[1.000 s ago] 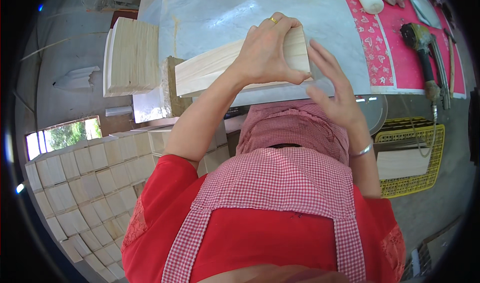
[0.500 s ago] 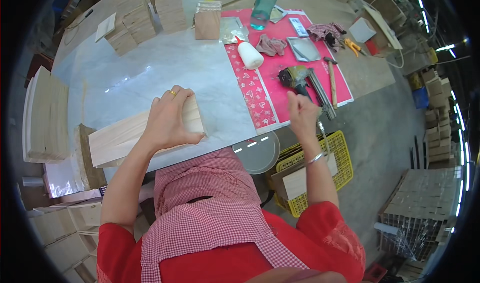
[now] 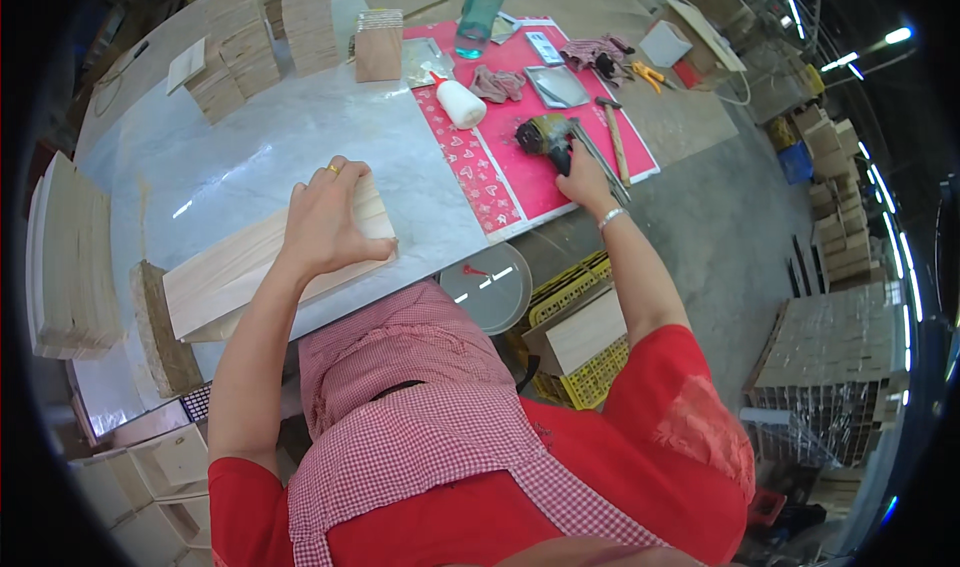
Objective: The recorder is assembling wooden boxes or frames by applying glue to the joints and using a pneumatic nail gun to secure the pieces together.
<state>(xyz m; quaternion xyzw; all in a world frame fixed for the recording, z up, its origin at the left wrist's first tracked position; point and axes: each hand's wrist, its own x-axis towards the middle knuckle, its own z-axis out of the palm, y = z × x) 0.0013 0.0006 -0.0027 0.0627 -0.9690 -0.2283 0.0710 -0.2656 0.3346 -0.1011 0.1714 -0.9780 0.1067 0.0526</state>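
My left hand [image 3: 322, 225] grips the right end of a pale wooden piece [image 3: 235, 270], thumb on the near side and fingers over the far edge. The piece looks like boards set together, and it lies along the table's front edge. A nail gun [image 3: 547, 135] with a dark olive head and a long metal magazine lies on the pink mat. My right hand [image 3: 586, 181] is closed around its black handle; the fingers' far side is partly hidden. At the left end of the wooden piece stands a rough wooden block [image 3: 163, 327].
Stacked boards [image 3: 75, 257] stand at the left, with more wood stacks [image 3: 235, 52] at the back. On the mat are a white glue bottle [image 3: 460, 104], a teal water bottle [image 3: 482, 12] and a hammer [image 3: 614, 139]. A yellow crate [image 3: 585, 382] sits below the table's edge.
My right hand has moved from beside the nail gun onto its handle and closed on it. My left hand keeps its grip on the wooden piece. The whole view has shifted slightly.
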